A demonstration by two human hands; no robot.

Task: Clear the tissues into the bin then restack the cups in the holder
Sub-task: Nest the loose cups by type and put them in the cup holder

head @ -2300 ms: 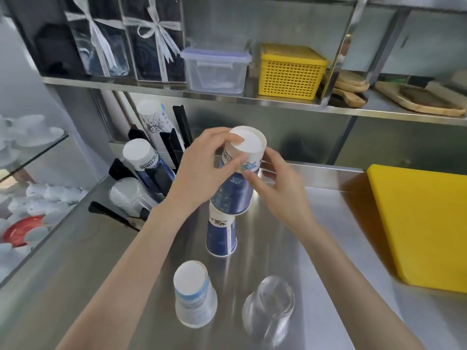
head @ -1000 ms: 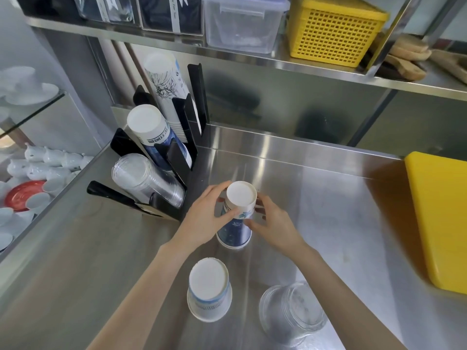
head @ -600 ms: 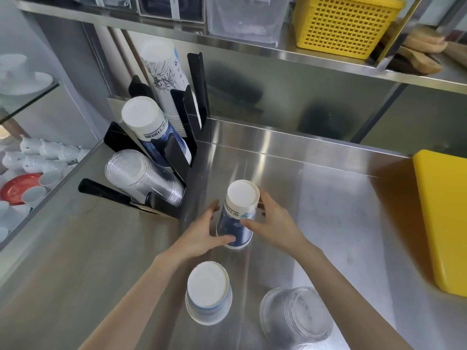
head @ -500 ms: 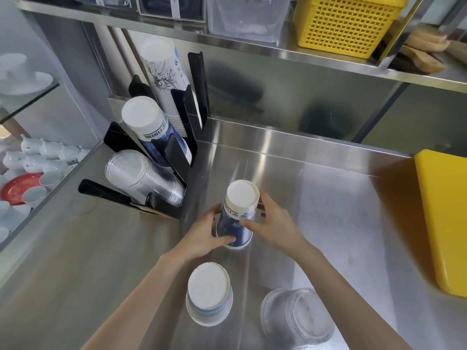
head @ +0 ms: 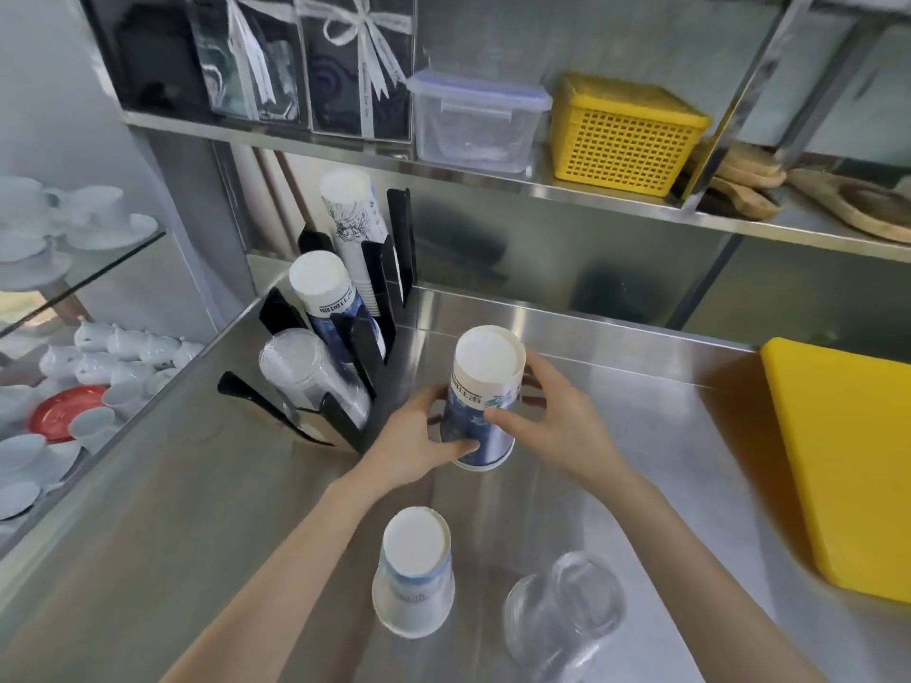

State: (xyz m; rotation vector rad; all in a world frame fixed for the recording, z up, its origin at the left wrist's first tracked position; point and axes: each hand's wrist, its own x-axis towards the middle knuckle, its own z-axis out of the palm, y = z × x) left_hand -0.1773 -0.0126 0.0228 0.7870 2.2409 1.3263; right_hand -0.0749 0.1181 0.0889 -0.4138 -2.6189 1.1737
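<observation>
I have the blue paper cup stack [head: 480,396] upside down between both hands above the steel counter [head: 641,436]. My left hand [head: 414,443] curls round its lower part from 9 o'clock, my right hand [head: 552,423] grips it from 3 o'clock. At 10 o'clock from the stack stands the black cup holder [head: 365,352], its slots holding paper and clear cups (all tilted). At 6 o'clock a white paper cup [head: 414,574] stands inverted; a clear plastic cup [head: 567,623] stands just beside it, at its 3 o'clock.

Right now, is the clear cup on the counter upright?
No, the clear cup stands mouth-down on the counter, beside the white cup.
</observation>
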